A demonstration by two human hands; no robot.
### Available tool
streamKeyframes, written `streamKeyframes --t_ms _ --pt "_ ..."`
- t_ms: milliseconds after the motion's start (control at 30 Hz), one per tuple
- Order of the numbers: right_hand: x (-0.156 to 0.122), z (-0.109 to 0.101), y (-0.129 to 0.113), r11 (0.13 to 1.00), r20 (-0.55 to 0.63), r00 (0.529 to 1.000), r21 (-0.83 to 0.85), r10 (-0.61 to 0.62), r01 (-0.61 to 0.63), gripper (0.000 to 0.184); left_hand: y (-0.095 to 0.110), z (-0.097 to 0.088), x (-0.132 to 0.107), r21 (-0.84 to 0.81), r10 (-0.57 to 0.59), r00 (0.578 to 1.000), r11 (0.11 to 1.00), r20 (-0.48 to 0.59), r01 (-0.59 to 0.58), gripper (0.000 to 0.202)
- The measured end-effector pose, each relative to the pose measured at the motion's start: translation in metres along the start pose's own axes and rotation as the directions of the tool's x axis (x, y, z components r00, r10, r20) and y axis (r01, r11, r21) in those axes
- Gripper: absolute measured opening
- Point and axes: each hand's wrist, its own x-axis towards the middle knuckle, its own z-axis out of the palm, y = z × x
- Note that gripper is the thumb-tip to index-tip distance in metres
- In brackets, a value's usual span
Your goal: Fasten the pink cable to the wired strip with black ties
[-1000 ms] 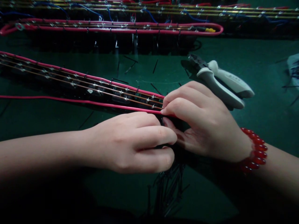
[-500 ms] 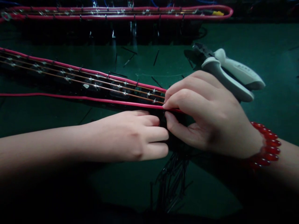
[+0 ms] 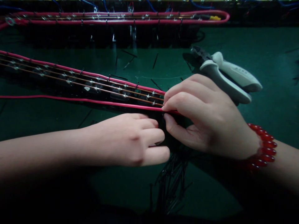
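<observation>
A long dark assembly with copper rods (image 3: 93,88) and shiny solder joints slants across the bench. One red cable (image 3: 100,75) is fastened along its far side with black ties, while a second red cable (image 3: 121,105) runs along the near side. My right hand (image 3: 205,115), with a red bead bracelet (image 3: 267,149) at the wrist, pinches the near red cable between thumb and fingers. Just below that cable, my left hand (image 3: 130,138) is closed with curled fingers; its fingertips are hidden, and I cannot make out what they hold.
White-handled cutters (image 3: 226,76) lie beyond my right hand. Loose black ties (image 3: 174,180) are heaped on the near side, and black scraps (image 3: 155,60) are scattered on the green bench (image 3: 263,49). Another assembly looped with red cable (image 3: 116,22) lies along the back.
The whole view has shifted slightly, so things sit a little lower. My left hand's lower fingers have spread slightly apart; my right hand keeps its pinch on the cable.
</observation>
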Motion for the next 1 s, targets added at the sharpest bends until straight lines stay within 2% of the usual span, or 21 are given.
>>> streamKeyframes --t_ms 133,200,300,367,500,600,767,1000 --pt "0.000 0.001 0.000 1.000 0.004 1.000 -0.001 0.007 -0.007 0.009 0.004 -0.002 0.001 0.007 0.005 1.000 1.000 -0.025 -0.005 0.026" --pt "0.000 0.001 0.001 1.000 -0.010 1.000 0.000 -0.007 0.007 0.008 0.005 -0.004 0.001 -0.014 -0.017 0.997 1.000 -0.071 0.016 0.025" --pt "-0.002 0.000 0.002 0.999 -0.011 1.000 0.045 -0.013 0.014 0.006 0.005 -0.005 -0.001 -0.056 -0.140 0.970 0.990 -0.200 0.131 0.023" --pt "-0.002 -0.002 0.003 0.995 0.007 1.000 0.099 -0.020 0.019 0.005 0.003 -0.004 -0.003 -0.101 -0.230 0.941 0.972 -0.250 0.210 0.022" --pt "-0.003 -0.008 0.003 0.983 0.019 0.998 0.176 -0.059 0.055 0.009 0.000 0.002 -0.009 -0.177 -0.327 0.911 0.941 -0.252 0.289 0.014" --pt "-0.003 -0.011 0.003 0.982 -0.002 0.998 0.177 -0.061 0.061 0.004 -0.002 0.004 -0.010 -0.232 -0.368 0.886 0.922 -0.283 0.309 0.011" --pt "-0.003 -0.015 0.003 0.967 -0.024 0.997 0.244 -0.072 0.075 0.006 -0.002 0.003 -0.007 -0.334 -0.432 0.839 0.885 -0.330 0.324 0.015" --pt "-0.001 -0.014 0.004 0.959 -0.027 0.999 0.283 -0.026 0.033 0.012 -0.002 0.005 -0.007 -0.385 -0.461 0.814 0.864 -0.352 0.323 0.013"
